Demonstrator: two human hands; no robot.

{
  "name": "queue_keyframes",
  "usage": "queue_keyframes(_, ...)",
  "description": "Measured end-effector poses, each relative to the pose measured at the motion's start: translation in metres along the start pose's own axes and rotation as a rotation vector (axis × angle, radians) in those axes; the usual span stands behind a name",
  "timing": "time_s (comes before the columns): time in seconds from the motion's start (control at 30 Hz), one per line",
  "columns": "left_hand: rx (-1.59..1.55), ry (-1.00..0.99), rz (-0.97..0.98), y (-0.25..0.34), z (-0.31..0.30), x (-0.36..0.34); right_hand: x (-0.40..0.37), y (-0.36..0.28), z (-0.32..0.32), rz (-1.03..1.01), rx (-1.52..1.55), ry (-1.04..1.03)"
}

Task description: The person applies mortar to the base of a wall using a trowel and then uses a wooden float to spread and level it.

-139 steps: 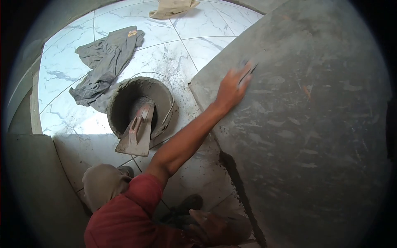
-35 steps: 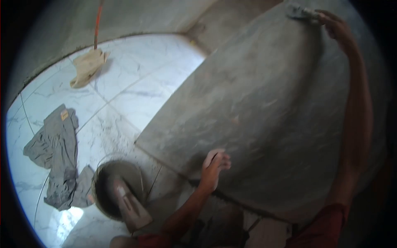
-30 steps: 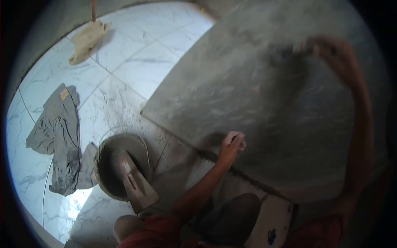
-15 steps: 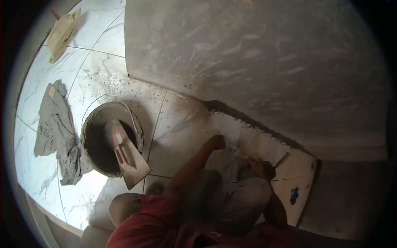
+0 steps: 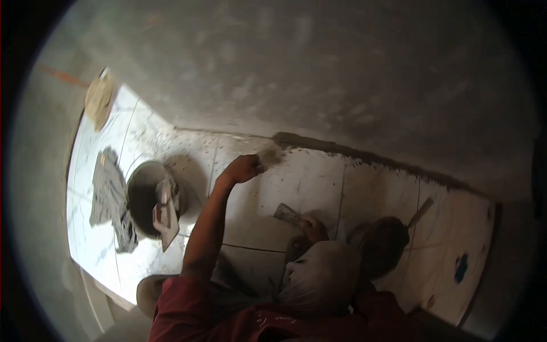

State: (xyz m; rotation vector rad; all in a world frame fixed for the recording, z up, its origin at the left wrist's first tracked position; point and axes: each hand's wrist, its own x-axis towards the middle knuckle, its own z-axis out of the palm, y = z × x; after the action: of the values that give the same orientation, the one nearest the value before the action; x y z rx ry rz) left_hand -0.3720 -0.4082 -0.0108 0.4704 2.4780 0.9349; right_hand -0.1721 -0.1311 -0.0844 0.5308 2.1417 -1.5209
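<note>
At the foot of the grey wall, my left hand [image 5: 244, 169] is closed beside a blurred brownish patch [image 5: 270, 156], and what its fingers hold is too smeared to name. Lower and to the right, my right hand [image 5: 314, 229] grips a small flat-bladed tool [image 5: 288, 214] by its end, low over the tiles. A dark line of mortar [image 5: 353, 153] runs along the joint of wall and floor.
A bucket [image 5: 139, 199] stands at the left with a plastering float [image 5: 165, 219] across its rim. Beyond it lie a grey cloth [image 5: 108, 191] and a beige bag [image 5: 100, 102]. A dark round container [image 5: 384, 245] sits right of my knee; a blue mark [image 5: 461, 268] shows farther right.
The view has shifted, with more wall showing. My left hand has reached up and left to the wall's base. My right hand has moved left, away from the dark container, and its flat tool now shows.
</note>
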Motion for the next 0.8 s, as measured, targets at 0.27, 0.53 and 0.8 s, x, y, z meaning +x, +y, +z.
queue_keyframes(0.27, 0.597, -0.557, 0.229, 0.088, 0.021, -0.008, -0.091, -0.12, -0.123, -0.555, -0.441, 0.341)
queue_keyframes(0.53, 0.54, -0.862, 0.175, 0.121, 0.021, -0.074, -0.071, -0.082, -0.315, -0.421, -1.521, 0.246)
queue_keyframes(0.8, 0.328, -0.8, 0.279, 0.101, 0.049, -0.098, -0.032, -0.046, -0.348, 0.088, -1.823, -0.105)
